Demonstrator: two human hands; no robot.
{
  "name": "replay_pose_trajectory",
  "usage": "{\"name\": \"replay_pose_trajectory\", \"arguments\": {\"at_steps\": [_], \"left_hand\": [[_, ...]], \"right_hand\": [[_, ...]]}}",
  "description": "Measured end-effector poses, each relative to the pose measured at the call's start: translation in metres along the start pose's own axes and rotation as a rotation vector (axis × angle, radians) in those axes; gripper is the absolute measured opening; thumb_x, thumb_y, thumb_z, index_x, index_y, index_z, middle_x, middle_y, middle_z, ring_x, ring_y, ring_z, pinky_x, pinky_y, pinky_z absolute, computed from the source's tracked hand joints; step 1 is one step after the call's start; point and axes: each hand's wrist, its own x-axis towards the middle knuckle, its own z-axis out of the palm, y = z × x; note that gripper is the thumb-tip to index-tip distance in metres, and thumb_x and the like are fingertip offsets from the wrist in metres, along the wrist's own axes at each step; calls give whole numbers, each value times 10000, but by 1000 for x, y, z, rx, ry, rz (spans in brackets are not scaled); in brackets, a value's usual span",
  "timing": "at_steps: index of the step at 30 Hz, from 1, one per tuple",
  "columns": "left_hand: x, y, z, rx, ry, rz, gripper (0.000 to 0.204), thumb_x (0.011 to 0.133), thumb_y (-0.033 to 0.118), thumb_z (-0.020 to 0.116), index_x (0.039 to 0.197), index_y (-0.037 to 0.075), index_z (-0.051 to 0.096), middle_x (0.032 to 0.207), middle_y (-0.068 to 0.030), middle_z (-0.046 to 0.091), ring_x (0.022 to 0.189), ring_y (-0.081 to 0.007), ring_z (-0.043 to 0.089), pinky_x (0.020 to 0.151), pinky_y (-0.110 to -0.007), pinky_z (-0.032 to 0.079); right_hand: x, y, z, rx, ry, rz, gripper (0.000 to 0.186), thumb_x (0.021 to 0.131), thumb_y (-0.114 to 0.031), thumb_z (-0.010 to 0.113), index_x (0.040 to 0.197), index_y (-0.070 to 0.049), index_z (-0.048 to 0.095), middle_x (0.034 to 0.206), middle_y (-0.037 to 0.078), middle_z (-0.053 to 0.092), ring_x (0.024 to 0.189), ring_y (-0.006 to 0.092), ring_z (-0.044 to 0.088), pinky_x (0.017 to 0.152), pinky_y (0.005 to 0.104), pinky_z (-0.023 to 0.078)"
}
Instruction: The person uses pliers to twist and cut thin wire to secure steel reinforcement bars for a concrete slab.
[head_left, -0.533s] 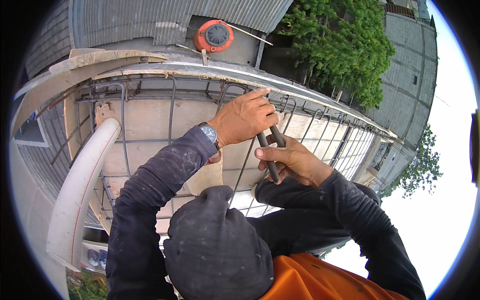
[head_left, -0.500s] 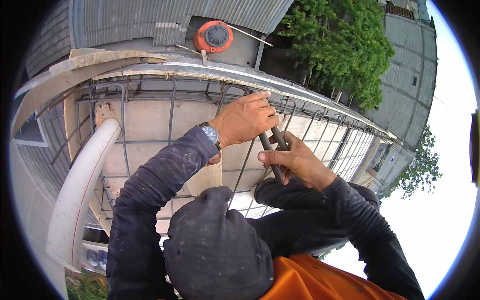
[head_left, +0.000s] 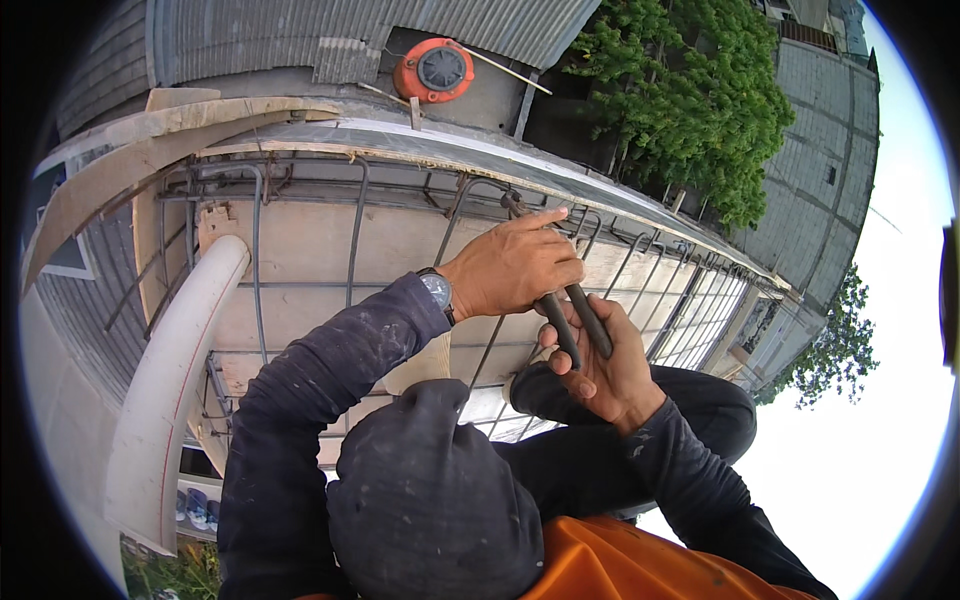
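1. Dark-grey metal, two-handled pincers slant between both hands, head far, handles near.
2. The left hand wraps their middle.
3. The right hand curls around the near handle ends.
4. Bent grey steel rebar stands left of the head.

The 2 tool handles are dark grey. The left sleeve is navy with pale specks, the shirt orange. The pipe is white with 1 red line, the plywood pale tan.

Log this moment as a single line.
left hand: curled over dark two-handled tool | right hand: at its handle ends | handles: apart | tool head: near rebar | nearby: white pipe
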Motion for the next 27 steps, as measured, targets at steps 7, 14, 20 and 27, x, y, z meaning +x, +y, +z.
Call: {"name": "replay_pose_trajectory", "arguments": {"at_steps": [7,14,20,27], "left_hand": [[34,-8,-12,-91,-384,-51,156,702,186,794,709,57,706,707,-174,700,745,-419,718,721,-508,550],[3,17,-32,277,-258,-93,317,846,212,762,1149,139,703,1183,-40,717,1267,-239,633,1152,-505,451],[-2,-5,-21,55,-101,21,135,792,232,764,889,146,726,917,10,725,1006,-190,705,1022,-395,508],[36,4,-26,218,-670,-45,80,772,219,784,837,174,775,890,7,751,1013,-212,692,953,-377,465]], "right_hand": [[-1,-19,29,-691,310,80,820,1002,-724,578,1321,32,569,963,79,619,775,141,618,516,255,542],[14,0,27,-45,-61,137,722,1096,-632,367,1280,34,575,870,111,660,632,167,654,386,221,447],[6,-7,25,-203,-54,197,722,1094,-635,418,1328,33,561,961,150,708,707,198,725,451,245,533],[12,-15,41,-686,299,172,444,967,-271,736,1292,-18,570,963,48,579,839,140,599,691,329,582]]}}
